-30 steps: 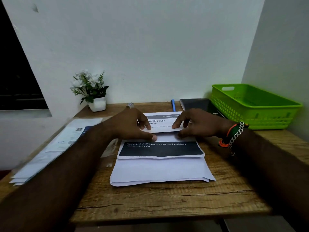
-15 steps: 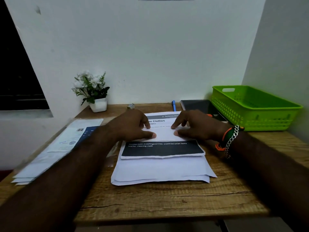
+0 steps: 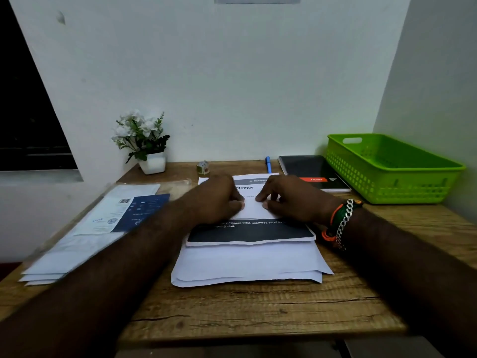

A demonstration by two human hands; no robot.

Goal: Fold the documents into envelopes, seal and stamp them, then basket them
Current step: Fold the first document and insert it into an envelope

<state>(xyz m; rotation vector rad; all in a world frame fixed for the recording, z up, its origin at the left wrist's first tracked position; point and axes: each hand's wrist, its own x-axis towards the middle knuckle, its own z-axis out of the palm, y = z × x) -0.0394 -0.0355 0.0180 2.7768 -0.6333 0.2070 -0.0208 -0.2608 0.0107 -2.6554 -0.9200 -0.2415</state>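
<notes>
Worktop [image 3: 258, 313] is wood or wood-look, matt, rough grain with dark cracks and knots. Printed document [image 3: 251, 232] is matt paper, part white, part a solid black printed band. White sheets [image 3: 247, 264] under it are plain matt paper, smooth, stacked. Envelopes [image 3: 85, 228] at left are paper with a blue printed panel, lying on a thin clear plastic wrap that shows a slight sheen. Basket [image 3: 387, 171] is bright green plastic, perforated lattice walls, smooth and slightly glossy. Notebook [image 3: 312, 171] has a matt black cover. Pen [image 3: 268, 164] is blue plastic. Plant pot [image 3: 152, 163] is white, smooth, material unclear. Bracelet [image 3: 344, 223] is shiny metal chain beside orange and green cord bands. Wall [image 3: 232, 86] is matt painted plaster.
</notes>
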